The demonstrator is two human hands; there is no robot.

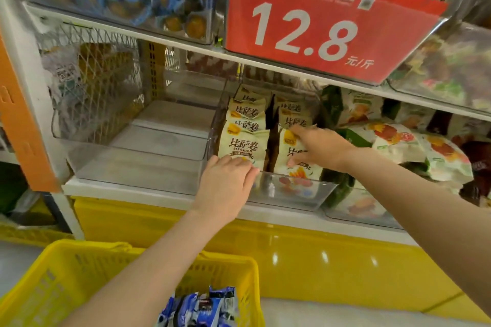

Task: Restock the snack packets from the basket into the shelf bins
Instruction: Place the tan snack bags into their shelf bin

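Note:
A clear shelf bin (293, 195) on the middle shelf holds two rows of cream snack packets standing upright. My right hand (322, 147) grips the front packet of the right row (293, 152), fingers over its top edge and thumb lower on its face. My left hand (225, 187) rests with near-straight fingers over the bin's front rim, touching the bottom of the left row's front packet (243, 145). The yellow basket (66, 276) sits bottom left under my left forearm, with blue-and-white snack packets (202, 308) in it.
Left of the filled bin stands a clear bin (132, 159) with nothing in it, against a wire mesh side. A bin of white-and-green packets (398, 146) lies to the right. A red 12.8 price sign (318, 21) hangs from the upper shelf. A yellow panel (292, 252) runs below.

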